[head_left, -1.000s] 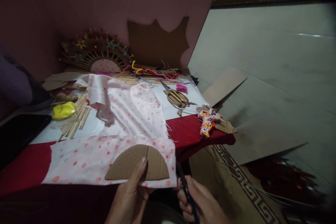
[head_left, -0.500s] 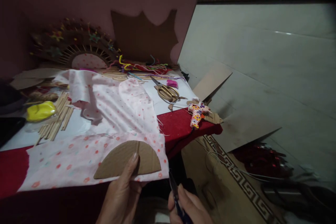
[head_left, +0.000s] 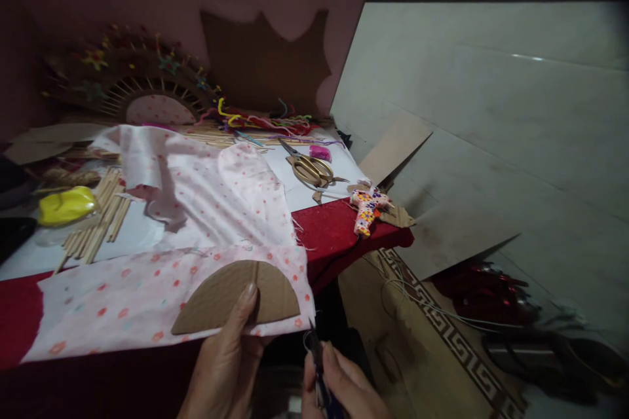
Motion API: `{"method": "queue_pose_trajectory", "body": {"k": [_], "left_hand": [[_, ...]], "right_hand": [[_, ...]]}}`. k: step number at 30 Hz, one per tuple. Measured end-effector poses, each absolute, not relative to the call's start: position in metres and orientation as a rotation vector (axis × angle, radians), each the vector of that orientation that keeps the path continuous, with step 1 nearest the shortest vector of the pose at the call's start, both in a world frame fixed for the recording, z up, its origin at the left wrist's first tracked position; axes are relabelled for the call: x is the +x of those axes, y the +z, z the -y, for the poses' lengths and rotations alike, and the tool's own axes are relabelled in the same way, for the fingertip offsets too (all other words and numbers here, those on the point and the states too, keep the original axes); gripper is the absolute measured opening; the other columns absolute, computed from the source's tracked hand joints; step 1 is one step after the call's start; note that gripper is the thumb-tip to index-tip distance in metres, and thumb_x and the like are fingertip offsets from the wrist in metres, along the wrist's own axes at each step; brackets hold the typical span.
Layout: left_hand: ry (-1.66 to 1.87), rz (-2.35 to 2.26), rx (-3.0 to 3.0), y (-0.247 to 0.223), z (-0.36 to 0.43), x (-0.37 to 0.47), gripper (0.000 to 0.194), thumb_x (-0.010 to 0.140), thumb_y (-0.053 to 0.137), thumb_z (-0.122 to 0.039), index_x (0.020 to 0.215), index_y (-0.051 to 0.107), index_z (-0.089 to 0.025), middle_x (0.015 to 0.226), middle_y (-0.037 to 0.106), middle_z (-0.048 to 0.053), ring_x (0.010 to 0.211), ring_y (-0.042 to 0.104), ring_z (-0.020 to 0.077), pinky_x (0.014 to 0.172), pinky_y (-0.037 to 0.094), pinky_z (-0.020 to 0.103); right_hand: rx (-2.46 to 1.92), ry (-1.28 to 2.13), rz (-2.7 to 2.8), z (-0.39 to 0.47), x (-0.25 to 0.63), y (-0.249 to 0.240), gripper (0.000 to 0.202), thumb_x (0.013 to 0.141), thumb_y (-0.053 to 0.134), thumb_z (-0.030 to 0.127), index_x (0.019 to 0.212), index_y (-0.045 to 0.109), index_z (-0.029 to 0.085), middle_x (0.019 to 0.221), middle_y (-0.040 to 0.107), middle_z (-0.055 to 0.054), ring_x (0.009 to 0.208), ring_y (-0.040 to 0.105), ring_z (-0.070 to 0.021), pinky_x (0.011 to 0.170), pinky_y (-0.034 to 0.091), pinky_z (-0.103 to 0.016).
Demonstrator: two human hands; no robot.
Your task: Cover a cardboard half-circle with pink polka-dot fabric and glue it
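My left hand (head_left: 228, 353) pinches a half-round piece of brown cardboard (head_left: 236, 298) against a white fabric with pink-red flowers (head_left: 128, 294). Its thumb lies on top of the cardboard and the fingers are underneath the cloth. In my right hand (head_left: 339, 376) are small dark-bladed snips (head_left: 317, 350) with a blue handle. Their tip is at the lower right corner of the fabric, beside the cardboard's straight edge; whether the blades touch the cloth is hard to see. The rest of the fabric lies rumpled over the table.
Gold-handled scissors (head_left: 314, 170) and a flower-patterned glue gun (head_left: 366, 209) lie to the right on the red-covered table (head_left: 324, 226). Wooden sticks (head_left: 98, 216) and a yellow clay pack (head_left: 67, 205) are at left. A decorated cardboard fan (head_left: 157, 65) stands behind, near coloured pipe cleaners (head_left: 265, 121).
My right hand and the snips have shifted slightly left, closer to the fabric's corner. My left hand keeps its hold on the cardboard and cloth. The view has moved a little.
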State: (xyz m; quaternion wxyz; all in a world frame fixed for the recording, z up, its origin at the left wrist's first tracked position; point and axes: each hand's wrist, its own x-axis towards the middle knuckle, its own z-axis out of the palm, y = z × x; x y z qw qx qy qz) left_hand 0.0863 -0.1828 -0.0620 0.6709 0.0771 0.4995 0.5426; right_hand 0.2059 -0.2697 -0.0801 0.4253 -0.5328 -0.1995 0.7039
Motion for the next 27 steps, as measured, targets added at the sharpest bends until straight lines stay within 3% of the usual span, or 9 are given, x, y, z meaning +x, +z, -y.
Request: {"method": "queue_pose_trajectory", "body": {"k": [13,27], "left_hand": [[1.23,-1.158,0.162,-0.063,0.184,0.087,0.037,0.079,0.061,-0.007,0.113,0.063,-0.021,0.099,0.073,0.006,0.078,0.071,0.0192,0.072,0.059,0.031],[1.221,-1.12,0.162,-0.064,0.184,0.088,0.031,0.08,0.06,-0.006,0.108,0.065,-0.019,0.092,0.073,0.005,0.075,0.071,0.0174,0.072,0.059,0.029]], "right_hand": [[-1.131,1.83,0.241,0.259,0.2,-0.087,0.062,0.058,0.06,0.077,0.074,0.049,0.018,0.041,0.042,0.008,0.034,0.032,-0.0034,0.041,0.019,-0.018],[-1.043,1.827,0.27,0.256,0.201,-0.095,0.055,0.063,0.063,0.071,0.069,0.043,0.019,0.04,0.035,0.012,0.031,0.019,-0.0002,0.035,0.011,-0.016]]}}
